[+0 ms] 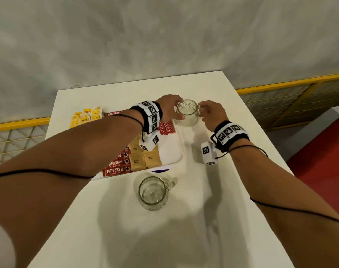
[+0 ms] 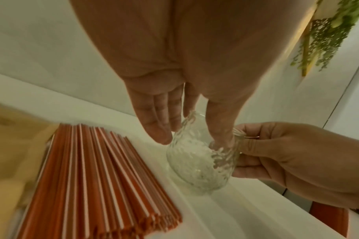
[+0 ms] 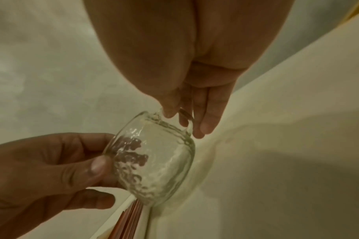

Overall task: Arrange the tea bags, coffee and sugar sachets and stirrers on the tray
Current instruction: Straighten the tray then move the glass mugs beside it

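Observation:
A clear textured glass mug [image 1: 187, 112] stands just past the far right corner of the white tray [image 1: 174, 151]. My left hand [image 1: 169, 109] grips its body between thumb and fingers [image 3: 96, 165]. My right hand [image 1: 211, 113] pinches the mug's handle [image 3: 187, 116]. On the tray lie red-and-white stirrers [image 1: 165, 128] [image 2: 96, 177], brown sugar sachets [image 1: 143, 157] and red Nescafe coffee sticks [image 1: 117, 167]. Yellow tea bags [image 1: 86, 118] sit in a heap at the far left, partly hidden by my left forearm.
A second glass mug [image 1: 154, 192] stands on the white table [image 1: 222, 209] in front of the tray. A yellow-railed mesh fence [image 1: 290, 97] runs behind the table, and a red surface [image 1: 323, 161] lies to the right.

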Available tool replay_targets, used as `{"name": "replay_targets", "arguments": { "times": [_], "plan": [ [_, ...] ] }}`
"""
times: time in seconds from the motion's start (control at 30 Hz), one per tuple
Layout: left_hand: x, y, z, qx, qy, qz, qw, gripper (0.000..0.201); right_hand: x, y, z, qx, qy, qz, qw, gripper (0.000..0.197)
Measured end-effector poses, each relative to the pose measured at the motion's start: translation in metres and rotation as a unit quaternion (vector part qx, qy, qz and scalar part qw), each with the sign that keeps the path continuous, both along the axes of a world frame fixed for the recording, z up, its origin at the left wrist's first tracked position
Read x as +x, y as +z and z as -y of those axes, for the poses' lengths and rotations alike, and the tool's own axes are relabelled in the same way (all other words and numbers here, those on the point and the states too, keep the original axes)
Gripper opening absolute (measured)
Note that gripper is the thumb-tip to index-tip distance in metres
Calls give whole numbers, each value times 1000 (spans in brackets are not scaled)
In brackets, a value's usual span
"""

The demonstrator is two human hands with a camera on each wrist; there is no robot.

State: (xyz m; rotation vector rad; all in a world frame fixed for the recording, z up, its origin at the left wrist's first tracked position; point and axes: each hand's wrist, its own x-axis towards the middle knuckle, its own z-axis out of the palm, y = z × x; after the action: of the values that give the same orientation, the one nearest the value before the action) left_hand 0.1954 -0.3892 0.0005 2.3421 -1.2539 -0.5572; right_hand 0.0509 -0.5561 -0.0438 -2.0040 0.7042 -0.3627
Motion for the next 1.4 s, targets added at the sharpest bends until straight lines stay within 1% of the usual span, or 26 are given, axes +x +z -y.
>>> {"name": "replay_targets", "arguments": {
  "times": [0.03, 0.1, 0.17, 0.27, 0.37, 0.63, 0.7, 0.8, 0.83, 0.9, 1.0, 1.07, 1.1, 1.13, 1.17, 1.27, 1.33, 1.4],
  "plan": [
    [0, -7, 2, -1, 9, 0, 1000, 67, 5, -11, 3, 8, -11, 2, 1000, 18],
    [1, -15, 6, -7, 22, -5, 1000, 66, 10, -18, -1, 12, -29, -9, 999, 19],
    [3, -19, 9, -18, 35, -15, 999, 64, 13, -18, -6, 1, -37, -28, 999, 26],
    [5, -19, 13, -25, 43, -17, 999, 64, 16, -9, -12, -23, -14, -63, 998, 41],
    [7, -19, 15, -27, 46, -5, 999, 66, 21, -5, -12, -10, -3, -75, 997, 48],
    [10, -21, 17, -29, 51, -13, 998, 67, 23, -10, -10, -12, 5, -89, 996, 50],
    [10, -20, 17, -23, 55, -16, 998, 72, 20, -8, -10, -7, 6, -91, 996, 53],
    [8, -14, 9, -6, 61, -24, 998, 85, 13, 0, -14, -13, 0, -86, 996, 57],
    [7, -9, 4, -2, 61, -21, 998, 85, 9, 4, -16, -24, -1, -80, 996, 57],
    [3, 3, -12, -7, 57, -4, 998, 75, -2, 15, -24, -63, 6, -49, 997, 52],
    [-13, 29, -55, -36, 17, 9, 999, 48, -24, 38, -49, -91, 77, 29, 992, 32],
    [-32, 42, -91, -48, -22, 2, 999, 32, -43, 55, -74, -90, 150, 46, 983, 21],
    [-42, 45, -109, -45, -37, -9, 998, 27, -53, 61, -87, -90, 189, 46, 977, 19],
    [-51, 45, -125, -38, -50, -28, 998, 28, -63, 65, -98, -90, 222, 41, 970, 18],
    [-60, 44, -141, -29, -59, -51, 997, 34, -72, 66, -110, -91, 252, 30, 963, 18],
    [-86, 34, -182, -5, -80, -95, 992, 62, -93, 56, -135, -106, 340, -17, 934, 24],
    [-101, 26, -205, 33, -93, -102, 990, 76, -102, 48, -145, -105, 390, -57, 913, 27],
    [-112, 16, -219, 64, -113, -88, 988, 89, -108, 42, -151, -104, 420, -108, 895, 30]
  ]
}}
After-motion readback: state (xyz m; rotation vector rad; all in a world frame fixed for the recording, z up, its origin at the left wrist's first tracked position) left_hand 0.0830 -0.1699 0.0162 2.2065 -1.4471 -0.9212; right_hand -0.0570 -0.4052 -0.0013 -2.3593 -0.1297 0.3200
